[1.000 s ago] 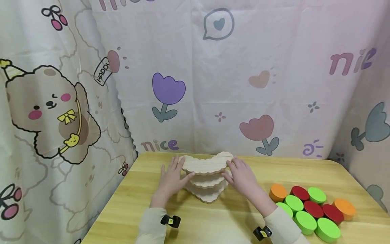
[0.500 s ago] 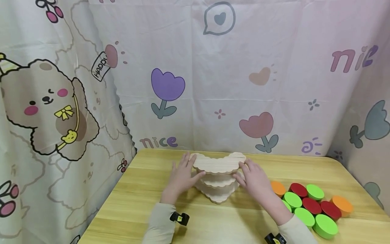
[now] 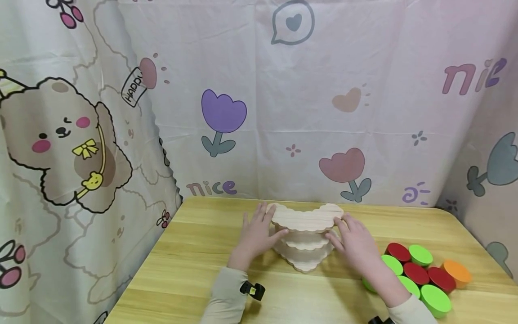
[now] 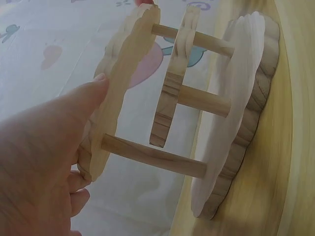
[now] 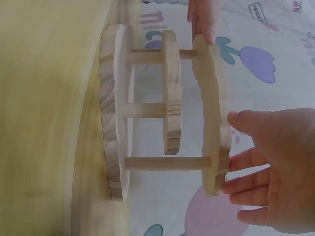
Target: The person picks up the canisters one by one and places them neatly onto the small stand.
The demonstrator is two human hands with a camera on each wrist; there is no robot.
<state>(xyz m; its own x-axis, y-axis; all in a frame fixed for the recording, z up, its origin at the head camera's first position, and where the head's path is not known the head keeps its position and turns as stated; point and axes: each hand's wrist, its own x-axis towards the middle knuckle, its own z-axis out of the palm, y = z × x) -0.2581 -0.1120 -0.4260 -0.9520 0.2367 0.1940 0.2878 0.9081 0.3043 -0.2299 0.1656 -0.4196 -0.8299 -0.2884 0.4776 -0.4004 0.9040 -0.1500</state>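
A pale wooden three-tier stand (image 3: 306, 219) with scalloped edges stands upright on the table, in front of me. My left hand (image 3: 256, 234) grips the left end of its top board, thumb along the front edge and fingers toward the back. At the opposite end, my right hand (image 3: 358, 243) holds the same board with thumb and fingertips. Round wooden pegs (image 5: 167, 163) join the tiers in the right wrist view. Seen from the left wrist, the bottom board (image 4: 229, 118) is low by the tabletop, and the thumb presses the top board (image 4: 125, 64).
To the right of the stand, several green discs (image 3: 435, 300), red discs (image 3: 416, 273) and an orange disc (image 3: 457, 273) lie close together; my right forearm partly covers the group. A printed curtain (image 3: 291, 90) hangs behind the wooden table (image 3: 182, 270).
Both hands have moved to the right together with the wooden stand, bringing it closer to the discs. The right forearm now covers more of them.
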